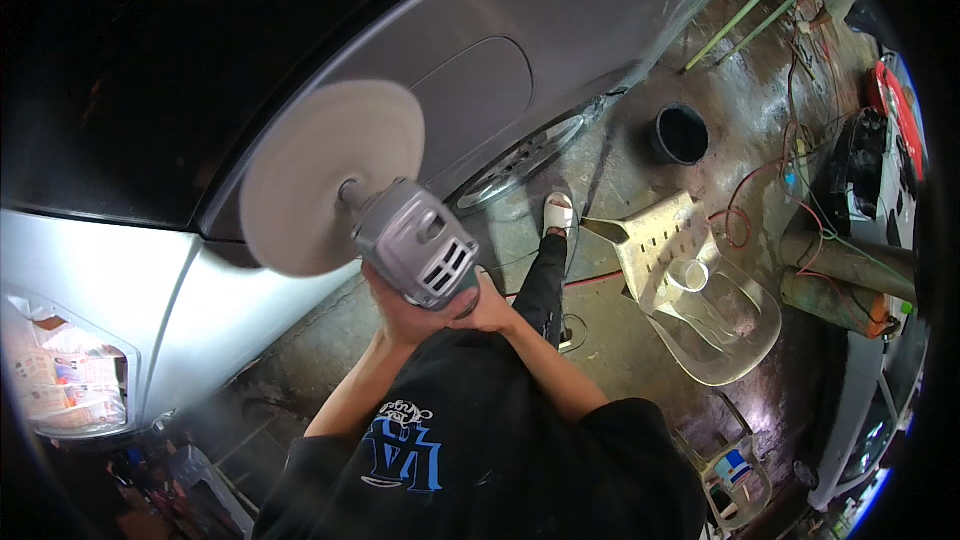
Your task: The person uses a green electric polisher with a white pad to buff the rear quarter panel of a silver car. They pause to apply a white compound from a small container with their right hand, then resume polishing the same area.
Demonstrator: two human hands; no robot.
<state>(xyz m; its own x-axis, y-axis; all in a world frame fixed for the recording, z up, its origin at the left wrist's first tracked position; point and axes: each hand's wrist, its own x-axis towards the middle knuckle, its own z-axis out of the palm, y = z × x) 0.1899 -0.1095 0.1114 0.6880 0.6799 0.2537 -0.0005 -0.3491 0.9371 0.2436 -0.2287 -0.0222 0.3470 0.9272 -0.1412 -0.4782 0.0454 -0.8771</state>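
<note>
Both my hands grip a grey polisher in front of my body. Its large round pale buffing pad is against or very close to the car's silver side panel; I cannot tell if it touches. The pad's surface looks smeared, as if spinning. My left hand wraps round the tool's body from the left and beneath. On the tool's rear part, my right hand is closed, with its fingers partly hidden. A rounded fuel-flap outline shows on the panel above the wheel.
To the right stands a plastic chair with a clear cup on it. Beyond it is a black bucket. Hoses and a red cable cross the floor near gas cylinders. Paper masking covers the car's lamp area at left.
</note>
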